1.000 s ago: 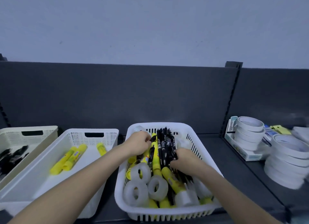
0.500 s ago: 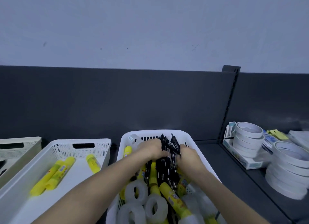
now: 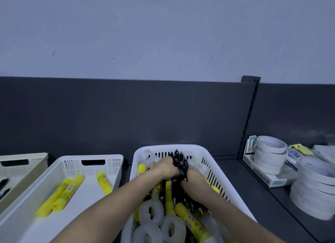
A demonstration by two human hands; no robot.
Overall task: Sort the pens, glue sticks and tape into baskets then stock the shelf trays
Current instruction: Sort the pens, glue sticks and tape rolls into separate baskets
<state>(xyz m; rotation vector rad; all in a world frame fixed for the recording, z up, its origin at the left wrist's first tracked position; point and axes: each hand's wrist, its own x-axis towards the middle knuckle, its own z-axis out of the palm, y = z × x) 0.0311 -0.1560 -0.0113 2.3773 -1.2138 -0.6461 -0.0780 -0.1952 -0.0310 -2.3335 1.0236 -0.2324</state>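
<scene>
Hands (image 3: 165, 167) (image 3: 193, 182) closer together round pens (image 3: 179, 163), amid tape (image 3: 151, 212)

Left forearm (image 3: 112, 204) and right forearm (image 3: 228, 213) are reaching forward, converging at centre. Left hand (image 3: 165, 167) is curling its fingers round the pens (image 3: 179, 162) from the left. Right hand (image 3: 193, 179) is gripping them from the right. Both hands are sitting knuckles up, close together.

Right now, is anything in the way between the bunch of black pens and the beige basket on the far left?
Yes. The white perforated plastic basket with yellow glue sticks sits between the black pens, gripped by the left hand and right hand, and the beige plastic basket. The pens likely need lifting over it.
</scene>
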